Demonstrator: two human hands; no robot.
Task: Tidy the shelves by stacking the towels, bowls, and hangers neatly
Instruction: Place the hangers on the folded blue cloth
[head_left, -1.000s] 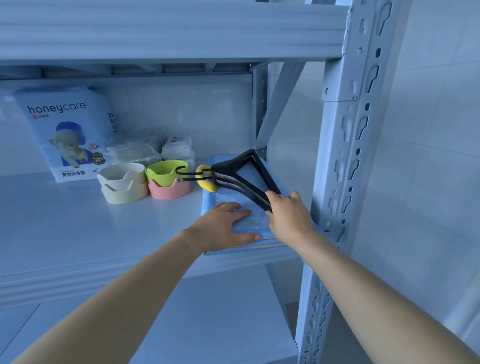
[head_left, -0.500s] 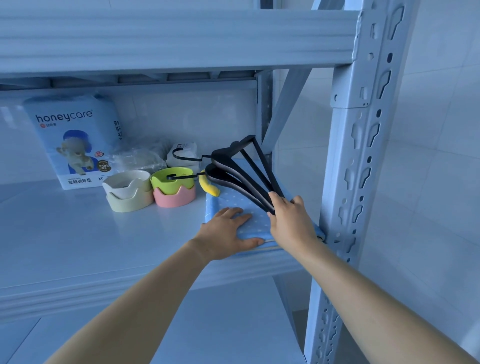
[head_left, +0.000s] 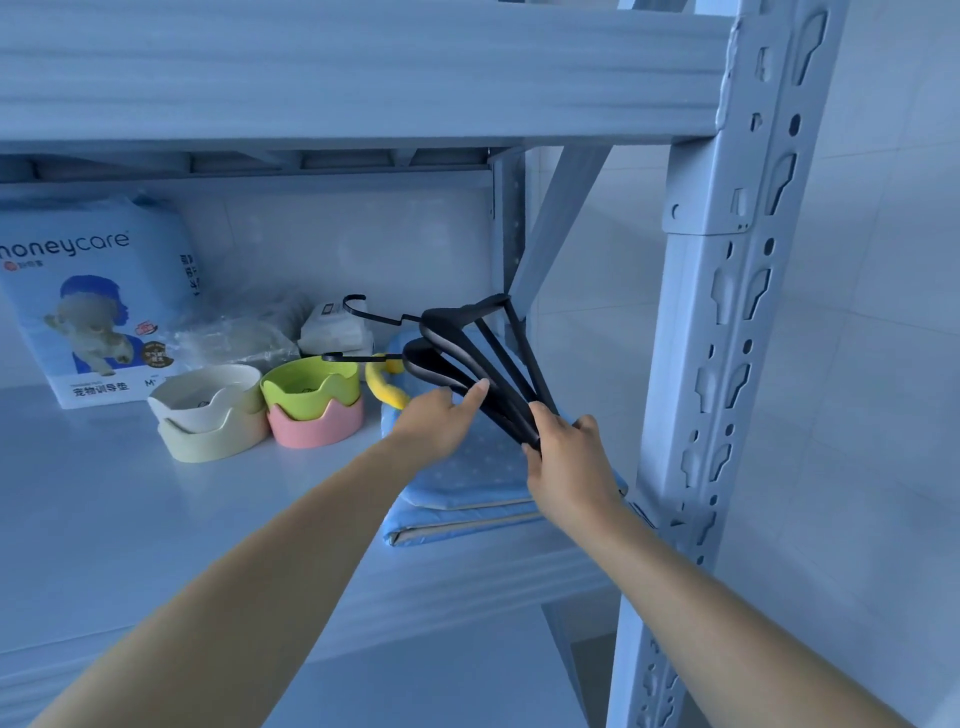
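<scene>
My right hand (head_left: 566, 457) grips the near ends of a bunch of black hangers (head_left: 467, 348), lifted and tilted above the folded blue dotted towels (head_left: 467, 478) at the right end of the shelf. Their hooks point left toward the bowls. My left hand (head_left: 436, 421) reaches up from the towels and touches the lowest hanger arm with its fingertips. A white bowl nested in a cream one (head_left: 208, 410) and a green bowl nested in a pink one (head_left: 311, 400) stand left of the towels. A yellow piece (head_left: 384, 389) pokes out behind my left hand.
A blue "honeycare" pack (head_left: 88, 306) stands at the back left, with clear plastic bags (head_left: 234, 338) and a white packet (head_left: 332, 332) beside it. The rack's upright post (head_left: 727, 364) rises just right of the towels, and an upper shelf beam (head_left: 363, 78) runs overhead.
My right hand has raised the hangers off the towels and they have fanned apart. My left hand has left the towel and moved up to the lowest hanger.
</scene>
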